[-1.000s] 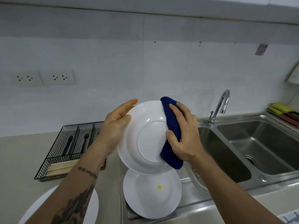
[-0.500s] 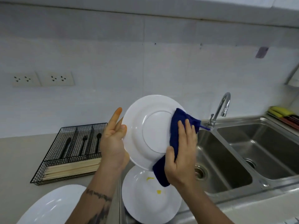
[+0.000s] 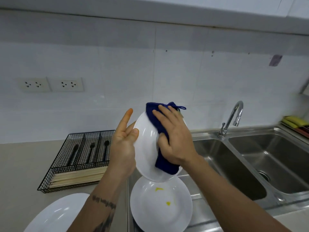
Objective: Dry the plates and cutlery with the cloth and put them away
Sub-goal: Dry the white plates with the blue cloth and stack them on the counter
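I hold a white plate [image 3: 147, 148] up over the draining area, tilted with its underside towards me. My left hand [image 3: 122, 148] grips its left rim, thumb on the near face and index finger pointing up. My right hand [image 3: 175, 143] lies flat on a dark blue cloth [image 3: 167, 166] and presses it against the plate. The cloth folds over the top rim and hangs past my palm. Below, a second white plate [image 3: 160, 206] with yellow specks rests by the sink. A third white plate [image 3: 55, 215] lies on the counter at the bottom left.
A black wire cutlery tray [image 3: 70, 136] stands on the counter to the left, holding black cutlery [image 3: 91, 153] and wooden chopsticks [image 3: 78, 177]. A double steel sink [image 3: 234, 164] with a tap [image 3: 234, 118] fills the right side. Sponges [image 3: 294, 123] lie at the far right.
My right hand has slid the cloth from the plate's right side up over its top rim. The plate has turned more edge-on and my left index finger has straightened upward.
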The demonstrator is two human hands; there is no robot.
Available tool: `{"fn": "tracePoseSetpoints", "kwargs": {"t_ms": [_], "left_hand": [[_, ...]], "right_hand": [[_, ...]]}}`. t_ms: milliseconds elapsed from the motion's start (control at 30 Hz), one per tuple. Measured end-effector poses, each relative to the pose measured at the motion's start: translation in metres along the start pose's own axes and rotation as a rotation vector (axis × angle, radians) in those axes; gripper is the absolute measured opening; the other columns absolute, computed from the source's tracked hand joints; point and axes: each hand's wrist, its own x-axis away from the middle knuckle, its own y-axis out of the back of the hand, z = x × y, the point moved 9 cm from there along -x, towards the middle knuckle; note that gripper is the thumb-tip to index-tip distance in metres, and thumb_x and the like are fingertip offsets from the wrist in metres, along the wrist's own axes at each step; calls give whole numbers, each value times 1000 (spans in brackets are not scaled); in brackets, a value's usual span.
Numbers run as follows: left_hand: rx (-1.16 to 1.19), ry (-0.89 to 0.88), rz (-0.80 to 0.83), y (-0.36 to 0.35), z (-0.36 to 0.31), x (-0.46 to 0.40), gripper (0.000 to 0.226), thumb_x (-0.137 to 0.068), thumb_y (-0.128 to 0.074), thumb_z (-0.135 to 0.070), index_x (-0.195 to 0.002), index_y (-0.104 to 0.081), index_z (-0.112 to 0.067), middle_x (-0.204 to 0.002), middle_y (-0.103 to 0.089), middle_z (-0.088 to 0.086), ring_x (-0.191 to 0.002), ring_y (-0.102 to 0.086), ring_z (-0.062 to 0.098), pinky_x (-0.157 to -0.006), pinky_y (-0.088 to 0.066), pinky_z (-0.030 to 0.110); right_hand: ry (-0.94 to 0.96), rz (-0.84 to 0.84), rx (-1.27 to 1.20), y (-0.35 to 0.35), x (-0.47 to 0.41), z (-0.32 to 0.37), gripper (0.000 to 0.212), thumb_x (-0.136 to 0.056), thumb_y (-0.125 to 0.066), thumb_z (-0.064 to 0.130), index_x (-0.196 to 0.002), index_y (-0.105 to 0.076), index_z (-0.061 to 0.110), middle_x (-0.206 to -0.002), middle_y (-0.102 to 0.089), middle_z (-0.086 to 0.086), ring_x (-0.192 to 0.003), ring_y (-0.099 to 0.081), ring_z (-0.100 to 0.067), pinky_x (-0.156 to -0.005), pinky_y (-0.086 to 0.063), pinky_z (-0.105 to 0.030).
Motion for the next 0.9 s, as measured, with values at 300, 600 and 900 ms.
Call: {"fn": "tracePoseSetpoints", "kwargs": {"t_ms": [300, 600, 900], "left_hand": [[131, 46, -130, 32, 16, 11, 58, -99, -39, 7, -139, -50, -32, -97, -73, -4, -92, -68, 16, -84, -59, 33], [-529, -82, -33, 28, -24, -31, 56, -89, -48, 9, -116, -65, -37, -104, -71, -9, -86, -66, 7, -81, -50, 27], [-263, -81, -133, 21, -11, -35, 49, -96, -45, 9, -112, -69, -31, -108, -73, -6, -94, -69, 9, -82, -55, 23]], "right_hand": [[-504, 12, -418, -14, 35, -77, 66, -81, -43, 25, -147, -37, 29, -153, -34, 11, -139, -31, -6, -116, -27, -43], [-367, -15, -182, 10, 30, -69, 70, -75, -37, 37, -145, -40, 32, -138, -41, 13, -113, -43, -17, -97, -34, -22], [-352, -100, -129, 32, 28, -72, 65, -82, -41, 26, -147, -38, 29, -150, -35, 11, -130, -35, -13, -108, -30, -25]]}}
